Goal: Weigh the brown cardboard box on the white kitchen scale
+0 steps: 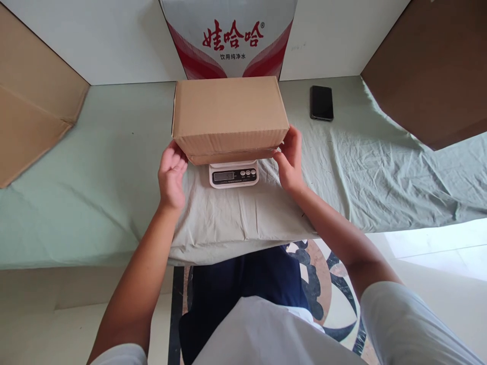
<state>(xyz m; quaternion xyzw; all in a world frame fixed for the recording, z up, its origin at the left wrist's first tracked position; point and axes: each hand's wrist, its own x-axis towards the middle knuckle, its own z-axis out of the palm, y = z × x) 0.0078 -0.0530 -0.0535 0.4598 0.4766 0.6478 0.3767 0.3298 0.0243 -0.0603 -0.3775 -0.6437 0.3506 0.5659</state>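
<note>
Fingers of the left hand curl at the lower left corner of a cardboard box, tips hidden, so whether they grip cannot be told. The right hand has thumb and fingers clamped on the lower right corner. The box is over a scale, between the front and back edges of the cloth-covered table; a phone lies near the back edge.

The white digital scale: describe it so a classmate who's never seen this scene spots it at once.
On the pale green tablecloth, find the brown cardboard box between left hand and right hand. The white digital scale shows just below its near side. Unlike the box, it has a black panel with a grey display and three round buttons.
</note>
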